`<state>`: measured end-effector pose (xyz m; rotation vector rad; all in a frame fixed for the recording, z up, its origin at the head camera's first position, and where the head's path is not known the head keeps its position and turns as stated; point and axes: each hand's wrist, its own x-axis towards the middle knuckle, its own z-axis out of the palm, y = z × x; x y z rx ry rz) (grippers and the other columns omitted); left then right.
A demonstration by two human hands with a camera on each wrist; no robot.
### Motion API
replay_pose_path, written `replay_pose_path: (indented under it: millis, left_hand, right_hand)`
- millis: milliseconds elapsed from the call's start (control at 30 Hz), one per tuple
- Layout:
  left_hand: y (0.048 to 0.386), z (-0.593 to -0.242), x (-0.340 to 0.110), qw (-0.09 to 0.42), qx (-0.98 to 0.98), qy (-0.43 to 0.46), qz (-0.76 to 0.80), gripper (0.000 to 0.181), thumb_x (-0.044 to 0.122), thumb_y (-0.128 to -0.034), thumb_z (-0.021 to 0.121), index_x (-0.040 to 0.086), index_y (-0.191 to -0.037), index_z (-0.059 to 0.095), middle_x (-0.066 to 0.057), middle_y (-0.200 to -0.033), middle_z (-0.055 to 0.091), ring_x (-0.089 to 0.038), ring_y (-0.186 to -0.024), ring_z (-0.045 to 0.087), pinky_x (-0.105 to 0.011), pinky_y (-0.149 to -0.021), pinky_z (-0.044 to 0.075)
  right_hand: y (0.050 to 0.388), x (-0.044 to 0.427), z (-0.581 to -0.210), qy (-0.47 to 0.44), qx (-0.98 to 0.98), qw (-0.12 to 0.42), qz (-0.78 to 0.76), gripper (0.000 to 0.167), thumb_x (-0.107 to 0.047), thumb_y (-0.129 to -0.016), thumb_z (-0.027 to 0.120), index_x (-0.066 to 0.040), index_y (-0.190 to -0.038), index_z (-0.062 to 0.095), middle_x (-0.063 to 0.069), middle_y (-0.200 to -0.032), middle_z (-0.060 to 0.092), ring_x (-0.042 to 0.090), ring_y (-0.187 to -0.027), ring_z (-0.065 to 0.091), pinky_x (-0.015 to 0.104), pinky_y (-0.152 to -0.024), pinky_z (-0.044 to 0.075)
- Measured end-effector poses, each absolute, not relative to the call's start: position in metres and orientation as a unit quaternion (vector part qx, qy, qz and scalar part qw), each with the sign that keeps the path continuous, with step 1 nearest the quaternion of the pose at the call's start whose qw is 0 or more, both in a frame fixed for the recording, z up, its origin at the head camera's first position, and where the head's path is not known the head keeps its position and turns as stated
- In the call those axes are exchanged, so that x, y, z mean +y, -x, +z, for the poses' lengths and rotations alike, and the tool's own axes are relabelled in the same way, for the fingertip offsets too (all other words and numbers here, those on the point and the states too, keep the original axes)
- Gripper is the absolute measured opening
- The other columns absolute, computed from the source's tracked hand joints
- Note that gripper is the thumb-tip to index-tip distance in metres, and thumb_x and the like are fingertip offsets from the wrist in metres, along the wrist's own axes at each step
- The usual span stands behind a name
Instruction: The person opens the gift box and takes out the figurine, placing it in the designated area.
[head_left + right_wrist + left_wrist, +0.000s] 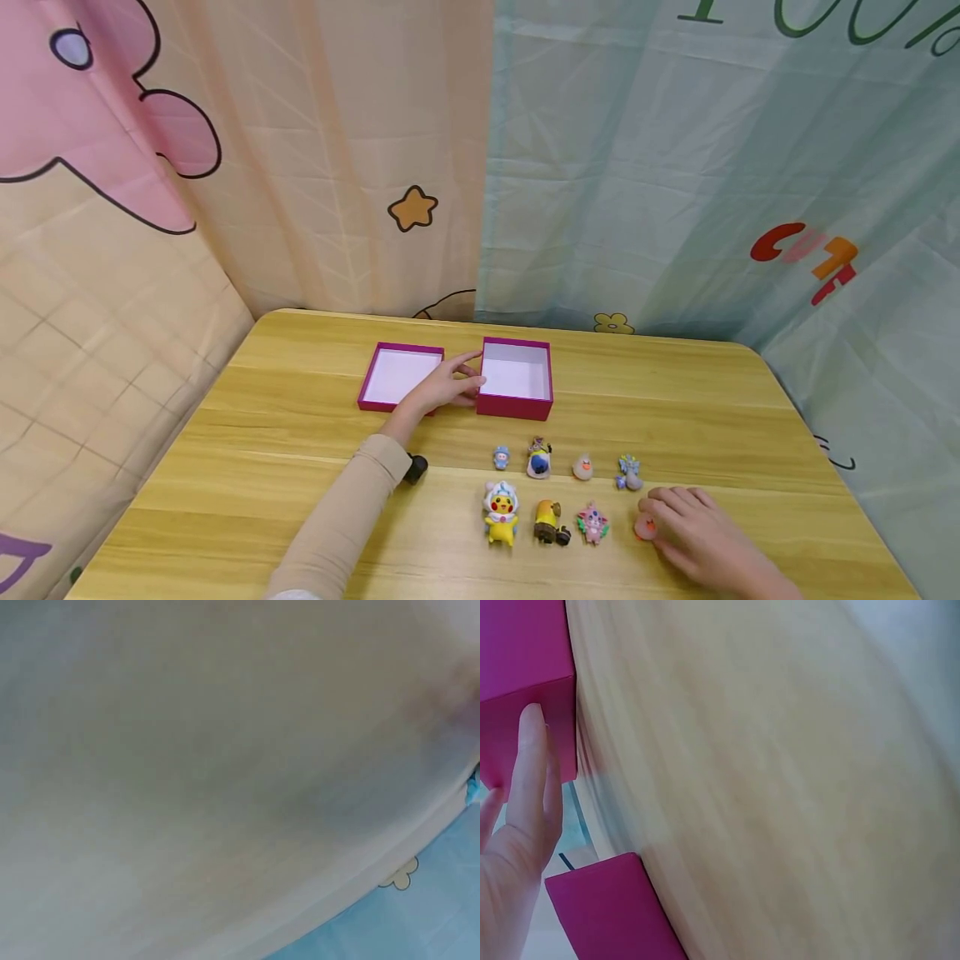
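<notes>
In the head view, my left hand (452,383) reaches to the open magenta box (515,408) with a white inside. Its fairly straight fingers touch the box's left wall; the left wrist view shows a fingertip (531,724) against the magenta side. My right hand (697,529) is at the right end of the front row of figurines. Its bent fingers hold a small pink duck figurine (645,527), partly covered by the hand. The right wrist view is blurred and shows little of that hand.
The box lid (397,379) lies left of the box. Several figurines stand or lie in two rows, among them a yellow one in a white hood (501,517), a pale duck (582,467) and a pink winged one (593,524). A black object (416,468) sits by the left forearm.
</notes>
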<state>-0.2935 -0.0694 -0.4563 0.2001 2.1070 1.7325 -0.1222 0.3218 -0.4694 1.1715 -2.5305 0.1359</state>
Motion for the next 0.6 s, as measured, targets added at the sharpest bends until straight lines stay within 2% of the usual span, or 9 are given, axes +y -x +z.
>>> replay_pose_path:
  millis: [167, 267, 333, 400, 467, 600]
  left_hand:
    - [0.295, -0.457, -0.069, 0.198, 0.766, -0.064, 0.608, 0.06, 0.015, -0.0883, 0.061, 0.019, -0.142, 0.034, -0.017, -0.115, 0.048, -0.023, -0.083, 0.063, -0.037, -0.074, 0.055]
    - [0.296, -0.457, -0.069, 0.194, 0.773, -0.065, 0.601, 0.06, 0.015, -0.0881, 0.061, 0.019, -0.142, 0.034, -0.017, -0.114, 0.049, -0.023, -0.08, 0.063, -0.036, -0.073, 0.056]
    - [0.296, -0.457, -0.069, 0.19, 0.777, -0.067, 0.596, 0.061, 0.015, -0.0879, 0.062, 0.018, -0.142, 0.034, -0.016, -0.113, 0.049, -0.023, -0.079, 0.063, -0.035, -0.073, 0.056]
    - [0.296, -0.456, -0.068, 0.188, 0.781, -0.069, 0.592, 0.061, 0.015, -0.0877, 0.062, 0.017, -0.142, 0.034, -0.016, -0.113, 0.05, -0.023, -0.079, 0.063, -0.035, -0.073, 0.056]
    - [0.296, -0.456, -0.069, 0.186, 0.784, -0.069, 0.589, 0.061, 0.016, -0.0876, 0.062, 0.018, -0.142, 0.035, -0.016, -0.113, 0.05, -0.023, -0.079, 0.063, -0.035, -0.073, 0.056]
    - [0.296, -0.457, -0.07, 0.183, 0.784, -0.07, 0.589, 0.06, 0.017, -0.0878, 0.062, 0.017, -0.142, 0.035, -0.016, -0.114, 0.05, -0.024, -0.079, 0.064, -0.036, -0.074, 0.055]
  right_hand:
    - [0.126, 0.325, -0.459, -0.42, -0.889, 0.178, 0.045, 0.039, -0.033, -0.073, 0.069, -0.016, -0.107, 0.061, -0.007, -0.105, 0.056, 0.012, -0.093, 0.053, 0.031, -0.079, 0.036]
    - [0.131, 0.327, -0.45, -0.418, -0.889, 0.183, 0.044, 0.036, -0.041, -0.085, 0.057, -0.015, -0.108, 0.061, -0.005, -0.105, 0.056, 0.014, -0.092, 0.054, 0.035, -0.076, 0.039]
    - [0.135, 0.328, -0.444, -0.411, -0.891, 0.188, 0.046, 0.044, -0.048, -0.091, 0.042, -0.013, -0.109, 0.061, -0.004, -0.104, 0.056, 0.016, -0.091, 0.053, 0.037, -0.074, 0.04]
    - [0.141, 0.328, -0.438, -0.404, -0.892, 0.197, 0.042, 0.055, -0.05, -0.092, 0.024, -0.012, -0.108, 0.061, -0.003, -0.102, 0.056, 0.016, -0.088, 0.053, 0.038, -0.072, 0.041]
    - [0.146, 0.328, -0.432, -0.396, -0.893, 0.212, 0.038, 0.059, -0.049, -0.092, 0.018, -0.012, -0.107, 0.061, -0.002, -0.1, 0.056, 0.017, -0.085, 0.054, 0.039, -0.069, 0.042]
    - [0.158, 0.328, -0.419, -0.385, -0.891, 0.236, 0.034, 0.057, -0.049, -0.094, 0.02, -0.011, -0.105, 0.06, -0.001, -0.096, 0.057, 0.018, -0.08, 0.055, 0.039, -0.065, 0.043]
